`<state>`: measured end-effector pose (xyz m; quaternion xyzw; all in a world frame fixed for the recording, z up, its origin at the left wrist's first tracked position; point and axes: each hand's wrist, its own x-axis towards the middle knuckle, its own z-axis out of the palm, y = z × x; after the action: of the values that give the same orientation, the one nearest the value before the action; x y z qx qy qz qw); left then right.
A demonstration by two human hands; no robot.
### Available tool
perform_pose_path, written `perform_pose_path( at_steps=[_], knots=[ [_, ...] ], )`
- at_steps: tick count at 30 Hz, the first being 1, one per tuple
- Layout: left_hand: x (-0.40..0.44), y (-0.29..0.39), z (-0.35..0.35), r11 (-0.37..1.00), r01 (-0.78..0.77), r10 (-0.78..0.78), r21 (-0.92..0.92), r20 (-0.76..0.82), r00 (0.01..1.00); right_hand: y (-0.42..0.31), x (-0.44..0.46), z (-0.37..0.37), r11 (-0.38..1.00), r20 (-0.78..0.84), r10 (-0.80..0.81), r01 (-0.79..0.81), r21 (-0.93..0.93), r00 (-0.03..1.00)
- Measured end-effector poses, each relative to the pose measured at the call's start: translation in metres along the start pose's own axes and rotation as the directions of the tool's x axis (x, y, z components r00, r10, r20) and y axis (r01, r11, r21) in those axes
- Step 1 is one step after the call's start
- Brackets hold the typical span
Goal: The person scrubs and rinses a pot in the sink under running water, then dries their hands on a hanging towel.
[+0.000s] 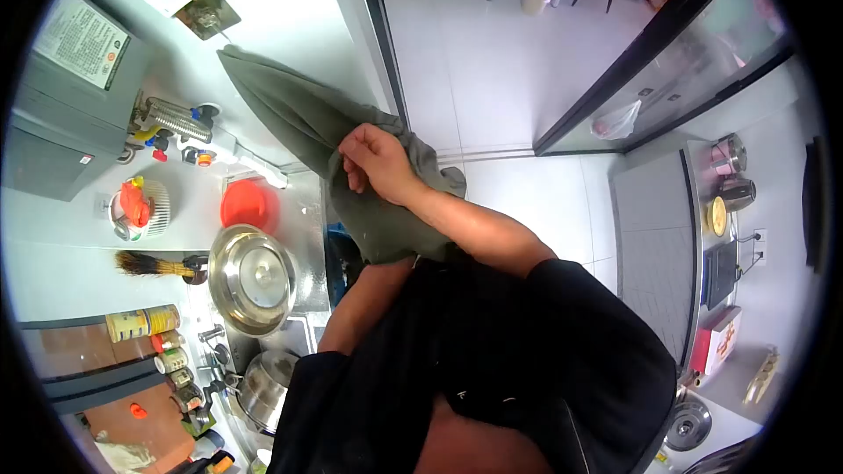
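An olive-green cloth (303, 110) hangs from a hook on the wall, its lower part spread loosely in front of me. My right hand (378, 161) lies against the middle of the cloth, fingers curled and pressed together; whether a fold is pinched in them cannot be made out. The left forearm (364, 303) reaches to the cloth's lower edge, and the left hand is hidden behind or under the fabric.
On the left are a steel basin (252, 281), a red bowl (248, 206), a brush (154, 264), a pot (266, 389) and a grey wall box (75, 96). A glass sliding door (676, 61) stands at the upper right, a counter with kettles (736, 193) at the right.
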<state>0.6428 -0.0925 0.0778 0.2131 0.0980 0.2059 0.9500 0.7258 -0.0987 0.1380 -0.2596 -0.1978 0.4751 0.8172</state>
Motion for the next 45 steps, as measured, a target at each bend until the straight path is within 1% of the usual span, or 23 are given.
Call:
perform_pose_path(
  at_steps=[2, 3, 5, 7, 9, 13, 14, 17, 18, 19, 20, 22, 23, 24, 25, 26, 28, 33, 35, 40, 41, 43, 45],
  knots=[
    [0.008, 0.001, 0.005, 1.000, -0.016, 0.017, -0.024, 0.037, 0.999, -0.016, 0.000, 0.022, 0.620, -0.070, -0.333, 0.162, -0.768, 0.940],
    [0.011, 0.002, 0.006, 0.999, -0.020, 0.022, -0.034, 0.047, 0.999, -0.016, 0.002, 0.022, 0.617, -0.079, -0.333, 0.155, -0.771, 0.939],
    [0.016, 0.006, 0.009, 0.997, -0.033, 0.038, -0.063, 0.075, 0.996, -0.025, 0.015, 0.014, -0.275, 0.542, -0.633, 0.494, -0.825, 0.554],
    [0.015, 0.016, 0.014, 0.994, -0.047, 0.058, -0.102, 0.106, 0.993, -0.034, 0.000, 0.009, -0.407, 0.571, -0.582, 0.401, -0.821, 0.579],
    [0.013, 0.026, 0.015, 0.988, -0.071, 0.087, -0.134, 0.113, 0.990, -0.041, -0.017, 0.007, -0.523, 0.469, -0.479, 0.187, -0.831, 0.742],
    [0.054, 0.022, -0.040, 0.919, -0.161, 0.107, 0.361, 0.165, 0.981, -0.029, -0.028, 0.012, -0.587, 0.320, -0.386, 0.038, -0.809, 0.865],
    [0.052, 0.026, -0.032, 0.989, -0.054, 0.053, 0.138, 0.011, 0.999, -0.028, -0.026, 0.008, -0.585, 0.272, -0.302, 0.048, -0.810, 0.914],
    [0.040, 0.040, -0.023, 0.998, 0.051, -0.050, 0.045, -0.032, 0.998, -0.026, -0.017, -0.001, -0.402, 0.341, -0.214, 0.236, -0.885, 0.915],
    [0.040, 0.037, -0.046, 0.995, -0.033, 0.024, 0.098, 0.090, 0.996, -0.042, -0.020, 0.016, -0.209, 0.147, -0.051, 0.133, -0.969, 0.988],
    [0.042, 0.042, -0.062, 0.990, -0.073, 0.052, 0.120, 0.166, 0.985, -0.049, -0.024, 0.012, -0.228, 0.150, -0.076, 0.129, -0.965, 0.986],
    [0.044, 0.047, -0.077, 0.984, -0.115, 0.080, 0.136, 0.241, 0.967, -0.053, -0.029, 0.003, 0.123, 0.100, -0.030, 0.103, -0.987, 0.995],
    [0.042, 0.060, -0.085, 0.987, -0.065, 0.015, 0.148, 0.316, 0.949, -0.055, -0.041, -0.003, 0.741, 0.077, 0.106, -0.027, -0.671, 0.991],
    [0.039, 0.062, -0.087, 0.987, -0.048, -0.007, 0.153, 0.344, 0.939, -0.053, -0.045, 0.000, 0.733, 0.078, 0.092, -0.014, -0.680, 0.993],
    [0.034, 0.062, -0.087, 0.872, -0.155, 0.024, 0.464, 0.275, 0.961, -0.051, -0.050, 0.015, 0.762, -0.226, 0.088, -0.212, -0.611, 0.970],
    [0.030, 0.061, -0.076, 0.955, -0.085, 0.015, 0.283, 0.242, 0.970, -0.044, -0.056, 0.026, 0.794, -0.509, 0.102, -0.378, -0.475, 0.855],
    [0.026, 0.059, -0.065, 0.996, -0.024, 0.006, 0.086, 0.209, 0.978, -0.029, -0.055, 0.019, 0.799, -0.508, 0.087, -0.364, -0.478, 0.857],
    [0.025, 0.047, -0.055, 0.999, 0.003, -0.008, 0.036, 0.142, 0.990, 0.000, -0.044, -0.010, 0.953, -0.308, 0.282, -0.303, -0.022, 0.909],
    [0.032, 0.041, -0.057, 0.971, -0.086, 0.085, 0.223, 0.012, 0.996, 0.005, -0.026, -0.023, 0.894, 0.003, 0.366, -0.353, 0.277, 0.930],
    [0.040, 0.043, -0.062, 0.929, -0.150, 0.167, 0.339, -0.023, 0.986, -0.004, -0.018, 0.005, 0.932, -0.268, 0.127, -0.207, -0.296, 0.955],
    [0.066, 0.034, -0.076, 0.707, -0.265, 0.414, 0.656, -0.080, 0.907, 0.004, 0.013, -0.015, 0.714, -0.582, -0.028, -0.391, -0.581, 0.813],
    [0.071, 0.037, -0.079, 0.656, -0.274, 0.455, 0.703, -0.080, 0.887, 0.012, 0.021, -0.030, 0.723, -0.585, -0.017, -0.394, -0.568, 0.811],
    [0.081, 0.044, -0.083, 0.586, -0.274, 0.521, 0.763, -0.095, 0.848, 0.001, 0.029, -0.053, 0.476, -0.278, 0.070, -0.277, -0.834, 0.958],
    [0.084, 0.043, -0.089, 0.574, -0.300, 0.570, 0.762, -0.109, 0.814, -0.022, 0.029, -0.075, 0.444, -0.163, 0.311, -0.294, -0.847, 0.937]
  ],
)
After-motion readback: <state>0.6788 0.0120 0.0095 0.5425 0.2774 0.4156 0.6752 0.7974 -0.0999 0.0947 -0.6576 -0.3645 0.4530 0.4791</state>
